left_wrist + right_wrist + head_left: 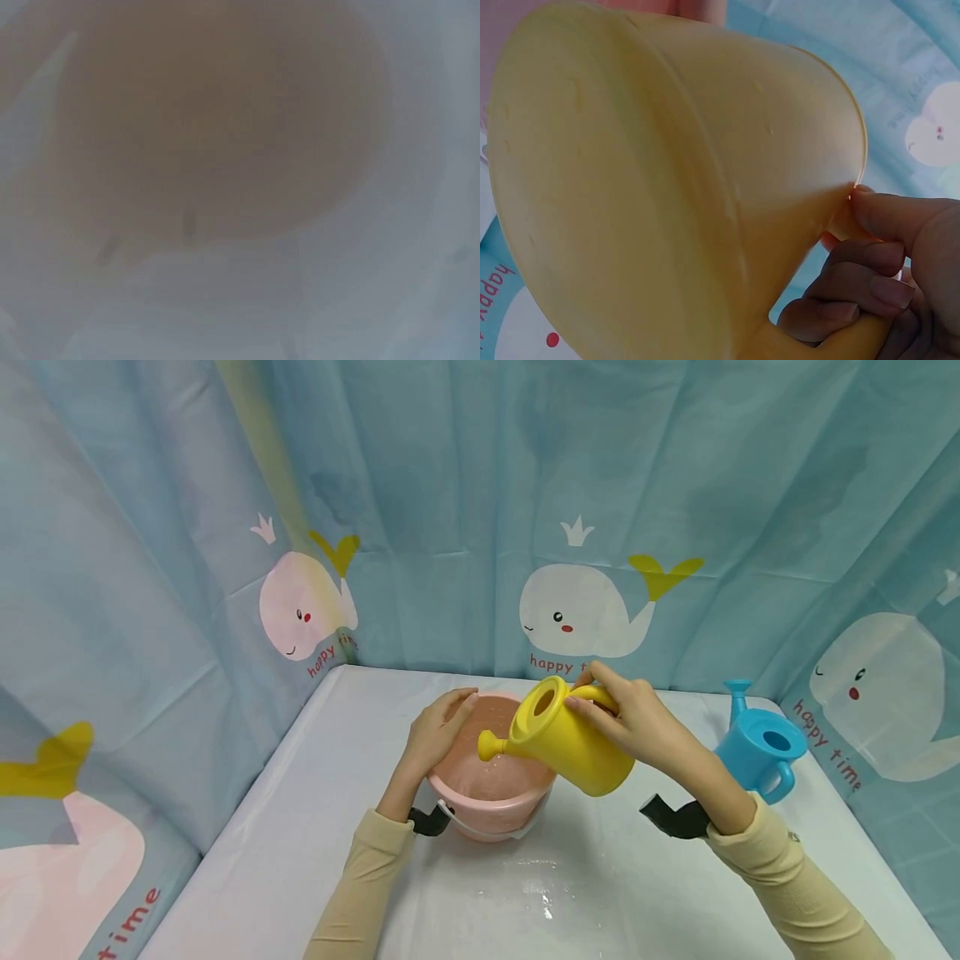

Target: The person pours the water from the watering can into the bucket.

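A yellow watering can (pixel 573 743) is tilted over a pink bucket (pixel 491 818), its spout pointing left above the bucket's opening. My right hand (pixel 637 718) grips the can's handle, fingers curled round it; the right wrist view shows the can's base and this hand (pixel 870 277) up close. Small drops cling to the can. At the bucket's left rim, my left hand (pixel 435 731) holds the edge with thumb and fingers. The left wrist view is too blurred to show its fingers. No stream of water can be made out.
A blue watering can (pixel 761 747) stands at the right on the white-covered table (pixel 300 835). Wet patches shine on the cover in front of the bucket. The bucket's white handle (pixel 517 833) hangs down at the front. Blue whale-print curtains (pixel 465 527) enclose the table.
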Demonstrator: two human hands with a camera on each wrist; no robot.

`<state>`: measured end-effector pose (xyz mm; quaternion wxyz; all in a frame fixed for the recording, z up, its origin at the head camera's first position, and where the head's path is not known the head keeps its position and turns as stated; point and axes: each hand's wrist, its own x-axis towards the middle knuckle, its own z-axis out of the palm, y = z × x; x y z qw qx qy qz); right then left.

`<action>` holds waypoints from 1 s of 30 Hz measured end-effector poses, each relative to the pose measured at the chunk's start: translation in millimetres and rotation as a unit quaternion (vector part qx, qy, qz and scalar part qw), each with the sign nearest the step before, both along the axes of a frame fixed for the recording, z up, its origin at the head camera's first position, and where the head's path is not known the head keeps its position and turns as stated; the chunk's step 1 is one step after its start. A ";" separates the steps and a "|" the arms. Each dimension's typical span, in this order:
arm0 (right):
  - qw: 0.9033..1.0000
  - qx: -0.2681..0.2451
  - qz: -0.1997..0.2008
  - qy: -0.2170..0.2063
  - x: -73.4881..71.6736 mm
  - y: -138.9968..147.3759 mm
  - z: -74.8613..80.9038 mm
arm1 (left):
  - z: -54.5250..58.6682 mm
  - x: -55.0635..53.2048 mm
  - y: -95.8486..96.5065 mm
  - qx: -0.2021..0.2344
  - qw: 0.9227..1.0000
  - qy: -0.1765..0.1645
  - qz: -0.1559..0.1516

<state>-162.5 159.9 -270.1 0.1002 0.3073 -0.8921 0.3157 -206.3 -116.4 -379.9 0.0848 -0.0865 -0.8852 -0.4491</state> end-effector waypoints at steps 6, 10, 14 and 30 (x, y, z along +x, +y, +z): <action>1.000 0.002 0.001 -0.002 -0.3 -0.1 1.1 | -0.2 -0.8 -0.7 0.001 1.000 0.000 -0.001; 1.000 0.001 0.003 -0.004 -0.7 -0.4 1.1 | -0.5 -1.2 -1.1 -0.001 1.000 0.002 0.000; 1.000 0.000 0.005 -0.005 -1.3 -0.4 0.9 | -0.9 -1.3 -0.9 0.000 1.000 0.000 0.003; 1.000 0.000 0.008 -0.008 -1.4 -1.2 1.8 | -0.1 -1.6 -0.2 0.002 1.000 0.000 0.002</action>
